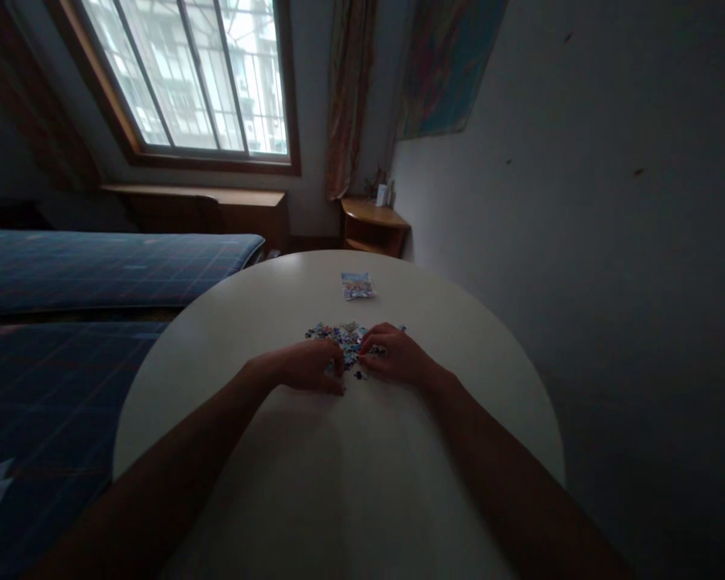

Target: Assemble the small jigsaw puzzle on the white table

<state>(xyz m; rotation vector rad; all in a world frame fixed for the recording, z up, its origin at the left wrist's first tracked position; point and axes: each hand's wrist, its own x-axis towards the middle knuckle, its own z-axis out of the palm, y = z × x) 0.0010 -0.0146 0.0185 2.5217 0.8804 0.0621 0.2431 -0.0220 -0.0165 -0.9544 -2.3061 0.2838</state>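
Note:
A loose heap of small jigsaw puzzle pieces (349, 334) in blue, white and dark colours lies on the round white table (338, 467). My left hand (311, 365) rests at the heap's near left side, fingers curled down and a gap showing between thumb and fingers. On the right edge of the heap, my right hand (395, 354) has its thumb and forefinger brought together in a pinch among the pieces. What sits between those fingertips is too small to make out clearly. One dark piece (361, 375) lies slightly apart, between the hands.
Behind the heap lies a small printed picture packet (358, 286). Left of the table are blue plaid mattresses (97, 270). A wooden corner shelf (374, 213) stands beyond the table's far edge, and a bare wall (610, 266) runs along the right.

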